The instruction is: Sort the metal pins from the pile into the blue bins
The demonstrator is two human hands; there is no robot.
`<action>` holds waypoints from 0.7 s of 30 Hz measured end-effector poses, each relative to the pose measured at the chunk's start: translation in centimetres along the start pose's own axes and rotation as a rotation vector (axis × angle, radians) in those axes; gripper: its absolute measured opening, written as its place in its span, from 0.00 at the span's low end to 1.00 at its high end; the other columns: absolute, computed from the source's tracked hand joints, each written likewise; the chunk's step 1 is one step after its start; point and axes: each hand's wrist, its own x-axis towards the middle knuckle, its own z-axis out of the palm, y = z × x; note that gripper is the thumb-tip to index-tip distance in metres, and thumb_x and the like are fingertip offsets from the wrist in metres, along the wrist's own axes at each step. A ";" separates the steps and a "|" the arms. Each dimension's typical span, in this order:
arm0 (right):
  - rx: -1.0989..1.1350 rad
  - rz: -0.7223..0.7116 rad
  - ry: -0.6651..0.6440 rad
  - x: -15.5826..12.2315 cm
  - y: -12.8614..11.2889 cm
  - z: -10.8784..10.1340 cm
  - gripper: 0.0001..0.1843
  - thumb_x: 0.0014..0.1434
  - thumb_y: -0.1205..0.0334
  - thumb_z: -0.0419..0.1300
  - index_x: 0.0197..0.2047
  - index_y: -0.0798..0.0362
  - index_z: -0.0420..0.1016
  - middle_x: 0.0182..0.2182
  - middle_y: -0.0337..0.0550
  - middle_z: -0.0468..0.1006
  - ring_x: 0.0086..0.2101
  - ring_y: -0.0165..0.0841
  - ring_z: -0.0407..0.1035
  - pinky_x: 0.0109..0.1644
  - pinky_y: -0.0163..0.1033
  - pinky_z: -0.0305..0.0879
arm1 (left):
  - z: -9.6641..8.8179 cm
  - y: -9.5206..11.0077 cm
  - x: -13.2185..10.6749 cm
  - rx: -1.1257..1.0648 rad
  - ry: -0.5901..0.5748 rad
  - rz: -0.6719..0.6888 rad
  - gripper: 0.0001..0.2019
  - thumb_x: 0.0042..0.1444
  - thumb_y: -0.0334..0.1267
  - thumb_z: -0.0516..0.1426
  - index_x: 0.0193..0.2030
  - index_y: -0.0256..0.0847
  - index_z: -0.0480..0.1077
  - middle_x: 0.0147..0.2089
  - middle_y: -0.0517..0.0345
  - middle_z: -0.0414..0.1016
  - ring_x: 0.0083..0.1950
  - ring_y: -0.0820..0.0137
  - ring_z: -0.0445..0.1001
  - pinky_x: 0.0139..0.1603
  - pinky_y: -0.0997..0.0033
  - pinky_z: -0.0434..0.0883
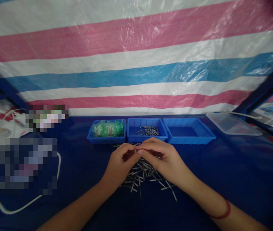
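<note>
Head view, hands: my left hand (pixel 119 162) and right hand (pixel 169 157) meet at the fingertips, thumbs and forefingers closed in a pinch on a small metal piece (pixel 136 150); its shape is too covered to tell.
Fingertip work: best done, I judge, with a light grip, both wrists steady and the thumbs tipped back so I can see the meeting point.
Metal rods: a loose pile (pixel 142 168) lies directly under and nearer me than my hands; working low over it should let a dropped piece land among the rest.
Blue bins: three in a row just beyond my hands; green packets (pixel 110 128) in the left bin (pixel 106 140), metal pieces (pixel 151 131) in the middle bin (pixel 146 123), then the right bin (pixel 190 140).
Bench: dark blue (pixel 223 189), running out to both sides of my hands.
White cable: looped (pixel 59 166) well to their left, beside blurred-out things.
Clear plastic: a lid or tray (pixel 232 124), beyond and right.
Room: a striped sheet (pixel 136 77) hangs behind the bins.
</note>
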 end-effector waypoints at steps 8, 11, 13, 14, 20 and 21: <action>-0.127 -0.009 -0.039 -0.8 0.5 -0.6 0.09 0.61 0.60 0.57 0.40 0.51 0.78 0.36 0.45 0.78 0.34 0.32 0.73 0.35 0.38 0.70 | -1.1 0.8 -0.7 0.212 0.029 0.164 0.05 0.56 0.38 0.59 0.36 0.40 0.75 0.35 0.58 0.72 0.30 0.76 0.68 0.30 0.77 0.66; -0.182 -0.059 -0.122 -0.8 0.4 -0.6 0.10 0.62 0.60 0.55 0.37 0.51 0.77 0.34 0.44 0.78 0.34 0.32 0.72 0.37 0.38 0.70 | -1.1 1.0 -0.7 0.248 0.034 0.196 0.07 0.57 0.39 0.59 0.35 0.38 0.73 0.35 0.57 0.73 0.29 0.76 0.68 0.29 0.77 0.67; -0.223 -0.067 -0.122 -0.6 0.3 -1.1 0.11 0.63 0.60 0.54 0.35 0.51 0.76 0.33 0.43 0.77 0.34 0.33 0.72 0.38 0.38 0.69 | -1.4 1.1 -0.6 0.285 0.013 0.219 0.07 0.58 0.40 0.58 0.35 0.38 0.73 0.33 0.57 0.73 0.30 0.75 0.69 0.31 0.76 0.67; -0.260 -0.062 -0.078 -0.5 0.3 -1.7 0.11 0.63 0.60 0.53 0.33 0.51 0.75 0.32 0.43 0.77 0.33 0.33 0.72 0.38 0.39 0.68 | -1.5 1.1 -0.5 0.313 -0.007 0.230 0.07 0.58 0.40 0.57 0.36 0.39 0.73 0.33 0.58 0.73 0.30 0.75 0.69 0.33 0.75 0.68; -0.773 0.065 0.403 0.1 2.1 -7.9 0.15 0.62 0.54 0.52 0.30 0.51 0.73 0.26 0.47 0.75 0.27 0.36 0.67 0.32 0.42 0.59 | -2.7 0.8 0.1 0.567 -0.168 0.270 0.09 0.62 0.38 0.52 0.39 0.40 0.74 0.36 0.57 0.75 0.38 0.70 0.72 0.41 0.70 0.66; -0.857 0.082 0.416 0.1 2.7 -8.8 0.14 0.62 0.54 0.53 0.28 0.50 0.72 0.26 0.47 0.75 0.27 0.38 0.68 0.32 0.43 0.58 | -2.8 0.6 0.2 0.616 -0.200 0.272 0.09 0.62 0.38 0.52 0.39 0.40 0.74 0.36 0.57 0.76 0.38 0.70 0.72 0.41 0.69 0.65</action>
